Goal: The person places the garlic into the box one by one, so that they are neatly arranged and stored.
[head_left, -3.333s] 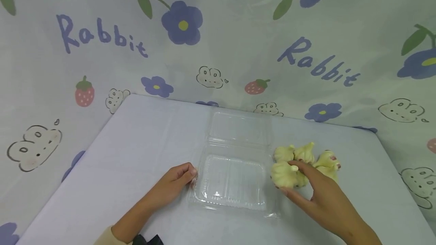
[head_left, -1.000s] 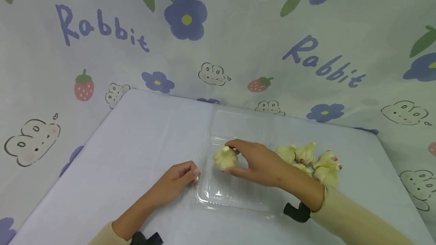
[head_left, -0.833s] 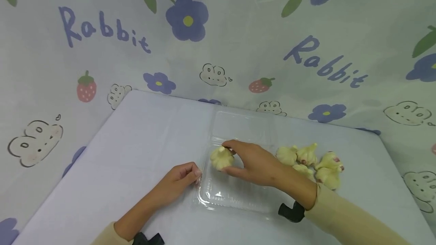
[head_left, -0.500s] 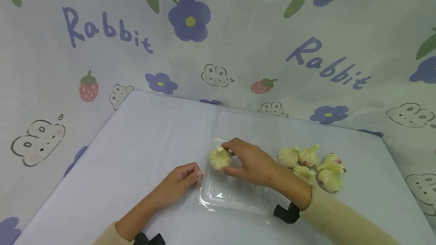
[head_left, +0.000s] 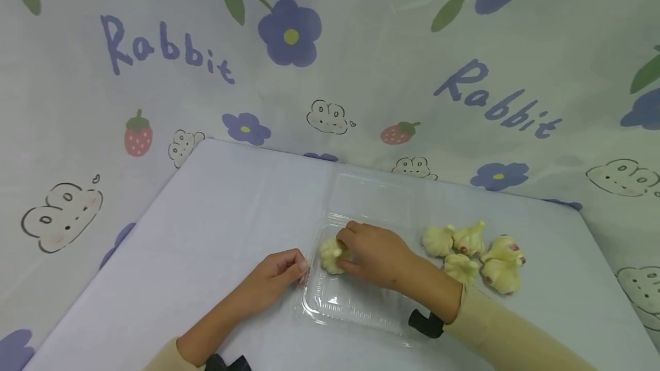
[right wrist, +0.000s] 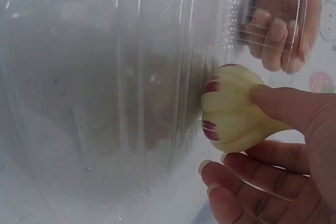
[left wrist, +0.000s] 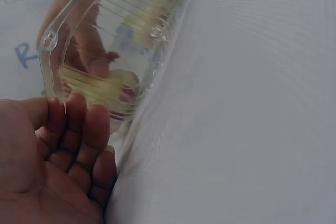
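A clear plastic clamshell box point(head_left: 361, 308) lies unfolded on the table, its lid point(head_left: 371, 193) toward the back. My left hand point(head_left: 281, 279) pinches the box's left rim between thumb and forefinger, clearest in the left wrist view. Inside the base, near the left wall, is a garlic bulb point(head_left: 330, 255). My right hand point(head_left: 376, 256) holds this bulb between thumb and fingers. In the right wrist view the garlic bulb point(right wrist: 236, 111) shows purple streaks at its root end, close to the box floor; whether it touches the floor I cannot tell.
Several more garlic bulbs point(head_left: 460, 268) lie in a loose group on the white-covered table point(head_left: 216, 205), right of the box. A printed curtain point(head_left: 361, 73) hangs behind the table. Black straps point(head_left: 427, 324) sit at the wrists.
My right hand has carried one garlic bulb left from the group into the box base and lowered it near the left wall. My left hand has stayed at the rim.
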`<state>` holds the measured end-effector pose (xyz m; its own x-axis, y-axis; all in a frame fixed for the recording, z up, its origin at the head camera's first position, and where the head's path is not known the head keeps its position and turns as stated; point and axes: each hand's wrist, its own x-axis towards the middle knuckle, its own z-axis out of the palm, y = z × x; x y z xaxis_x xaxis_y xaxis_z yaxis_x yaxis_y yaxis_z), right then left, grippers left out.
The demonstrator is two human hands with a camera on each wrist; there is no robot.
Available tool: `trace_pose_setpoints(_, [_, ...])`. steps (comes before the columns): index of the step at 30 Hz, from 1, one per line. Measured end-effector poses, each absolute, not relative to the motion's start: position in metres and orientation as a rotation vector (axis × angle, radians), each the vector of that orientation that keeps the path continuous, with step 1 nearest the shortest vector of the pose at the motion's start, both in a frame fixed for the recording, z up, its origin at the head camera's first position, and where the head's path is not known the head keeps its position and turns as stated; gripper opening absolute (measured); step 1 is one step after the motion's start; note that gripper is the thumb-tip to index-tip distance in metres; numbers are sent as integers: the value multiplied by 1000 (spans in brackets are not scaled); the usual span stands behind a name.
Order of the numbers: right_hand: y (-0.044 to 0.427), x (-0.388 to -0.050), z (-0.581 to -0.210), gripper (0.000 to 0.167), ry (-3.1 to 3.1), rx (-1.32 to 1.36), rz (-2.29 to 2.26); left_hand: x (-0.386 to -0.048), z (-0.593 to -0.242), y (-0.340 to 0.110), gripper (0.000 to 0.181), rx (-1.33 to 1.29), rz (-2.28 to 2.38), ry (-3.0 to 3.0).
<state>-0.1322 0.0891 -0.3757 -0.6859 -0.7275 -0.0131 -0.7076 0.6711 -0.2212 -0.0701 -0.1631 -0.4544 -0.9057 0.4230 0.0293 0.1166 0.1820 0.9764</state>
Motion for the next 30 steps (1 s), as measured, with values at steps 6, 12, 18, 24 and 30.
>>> trace_pose_setpoints(6, [89,-131,-376,27,2794,-1210,-304,-70,-455,-163,27,522,1789,2206])
trace_pose_setpoints(12, [89,-131,-376,27,2817,-1182,-294,-70,-454,-163,29,513,1788,2196])
trace_pose_setpoints(18, [89,-131,-376,29,2821,-1154,-314,-69,-452,-163,27,492,1777,2205])
trace_pose_setpoints(24, [90,-133,-377,30,2780,-1089,-360,-68,-451,-163,27,470,1761,2214])
trace_pose_setpoints(30, [91,-136,-375,31,2739,-1062,-408,-68,-451,-164,25,472,1757,2209])
